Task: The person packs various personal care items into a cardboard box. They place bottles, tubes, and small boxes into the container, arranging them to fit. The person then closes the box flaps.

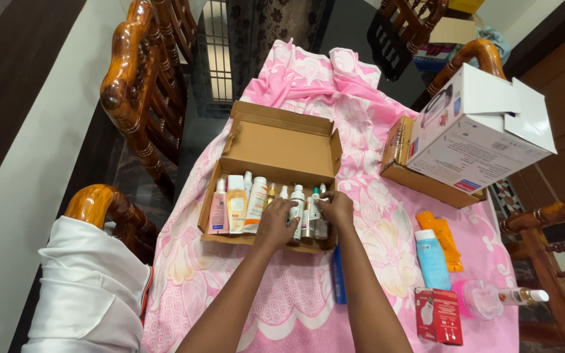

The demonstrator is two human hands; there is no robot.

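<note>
An open brown cardboard box [276,140] lies on a pink floral cloth [361,131]. Inside it lie several small bottles and tubes, among them a pink tube [218,208], an orange-and-white bottle [237,204] and a white tube [256,202]. My left hand [274,224] rests over the middle bottles, fingers curled on them. My right hand [337,207] touches small white-capped bottles [297,202] at the box's right end; whether it grips one is hidden.
A white carton [472,134] sits on a second brown box [400,171] at right. Near it lie an orange tube [444,238], a light blue tube [431,258], a red packet [438,315] and a pink-lidded container [482,299]. Wooden chairs [132,85] surround the table; white cloth [86,287] drapes one.
</note>
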